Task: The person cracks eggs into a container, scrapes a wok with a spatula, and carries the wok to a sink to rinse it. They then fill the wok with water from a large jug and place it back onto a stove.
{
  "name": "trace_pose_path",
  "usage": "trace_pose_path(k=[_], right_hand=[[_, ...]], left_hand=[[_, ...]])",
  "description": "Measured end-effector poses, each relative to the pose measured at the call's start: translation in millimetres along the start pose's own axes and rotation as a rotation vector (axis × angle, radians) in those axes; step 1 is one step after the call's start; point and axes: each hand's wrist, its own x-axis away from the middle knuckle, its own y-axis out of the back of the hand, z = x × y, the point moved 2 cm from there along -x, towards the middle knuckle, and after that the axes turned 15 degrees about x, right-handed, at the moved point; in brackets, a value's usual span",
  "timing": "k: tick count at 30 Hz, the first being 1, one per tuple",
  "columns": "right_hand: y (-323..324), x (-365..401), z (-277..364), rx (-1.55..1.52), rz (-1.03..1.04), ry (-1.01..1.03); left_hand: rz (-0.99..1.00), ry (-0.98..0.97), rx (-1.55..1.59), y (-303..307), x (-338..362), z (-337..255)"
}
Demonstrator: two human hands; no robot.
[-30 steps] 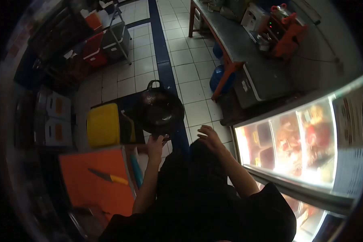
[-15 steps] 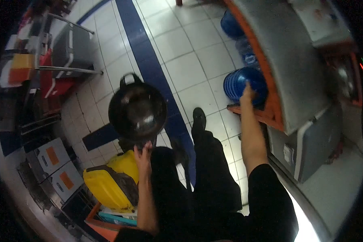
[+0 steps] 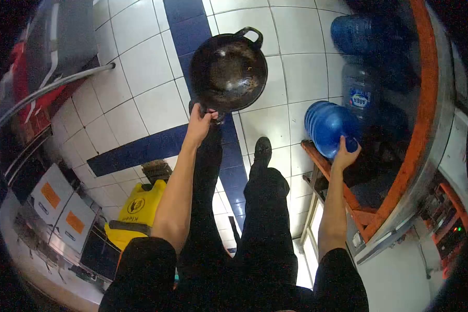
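My left hand (image 3: pixel 197 125) is closed around the near handle of a dark wok (image 3: pixel 229 73), which is held out over the tiled floor with its hollow facing me. The wok's second handle points away at the top. On the right, my right hand (image 3: pixel 345 155) grips the neck end of a blue water jug (image 3: pixel 328 125), which lies on its side by the orange frame; the fingers are partly hidden behind the neck. Beyond it lie a clear jug with an AQUA label (image 3: pixel 358 93) and another blue jug (image 3: pixel 352 34).
An orange frame (image 3: pixel 426 67) edges the counter on the right. To the left are a yellow plastic container (image 3: pixel 138 205), white drawers with orange labels (image 3: pixel 62 200) and a metal chair leg (image 3: pixel 83 75). White tiles with blue strips (image 3: pixel 140 143) cover the floor.
The wok has moved forward and to the right with my left hand, now firmly on its handle. My right hand has shifted onto the jug's neck end. The view has turned and come nearer the jugs.
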Motion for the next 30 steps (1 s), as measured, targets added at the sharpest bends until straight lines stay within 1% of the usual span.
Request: trace_pose_path(k=[1,2,3,4,6,7,8,9,10,11,13,14,15,16,17,19,20,21,23,24,26,28,30], right_hand=[[-1,6,26,0.014,-0.003,-0.005],[-8,12,59,0.077,-0.028,0.160],[-17,17,85,0.140,-0.044,0.325],[-26,20,108,0.158,-0.028,0.322],[-56,17,148,0.073,0.001,0.388],[-74,14,162,0.086,0.029,0.501],[-92,12,174,0.098,0.057,0.612],[-111,12,187,0.140,0.149,0.642],[-131,16,203,0.169,0.117,0.705],[-145,25,214,0.206,0.094,0.763],[-166,32,236,0.236,0.158,0.773],[-176,34,249,0.259,0.208,0.785],[-184,36,260,0.264,0.219,0.796],[-193,37,272,0.297,0.289,0.830],[-203,37,277,0.335,0.359,0.859],[-228,36,286,0.346,0.386,0.896],[-241,38,292,0.367,0.409,0.897],[-251,40,299,0.387,0.435,0.898],[-273,44,307,0.407,0.467,0.933],[-282,47,313,0.459,0.487,0.927],[-296,49,319,0.513,0.514,0.925],[-307,51,325,0.525,0.495,0.933],[-317,49,329,0.549,0.518,0.929]], left_hand=[[0.025,-0.006,0.040,-3,-17,1],[-0.021,0.096,-0.031,-9,-31,-11],[-0.019,0.115,-0.031,-11,-48,-8],[0.001,0.073,-0.040,-11,-62,-7],[0.005,0.003,-0.114,-12,-89,7],[-0.006,0.024,-0.115,-17,-96,9],[0.010,-0.008,-0.127,-25,-102,3],[0.026,-0.052,-0.136,-31,-111,-1],[-0.016,0.015,-0.164,-29,-123,6],[-0.025,0.033,-0.165,-30,-127,9],[0.028,0.062,-0.128,-35,-141,11],[0.017,0.068,-0.123,-31,-150,19],[0.044,0.006,-0.168,-28,-156,27],[0.071,-0.057,-0.211,-26,-164,34],[0.064,-0.047,-0.202,-27,-168,37],[0.051,0.023,-0.217,-24,-180,42],[0.056,-0.019,-0.209,-23,-188,45],[0.046,-0.014,-0.205,-20,-191,49],[-0.034,0.015,-0.313,-26,-193,40],[-0.040,0.022,-0.309,-27,-196,40],[-0.081,-0.029,-0.212,-25,-205,44],[-0.096,-0.030,-0.234,-23,-210,46],[-0.110,-0.029,-0.256,-22,-214,43]])
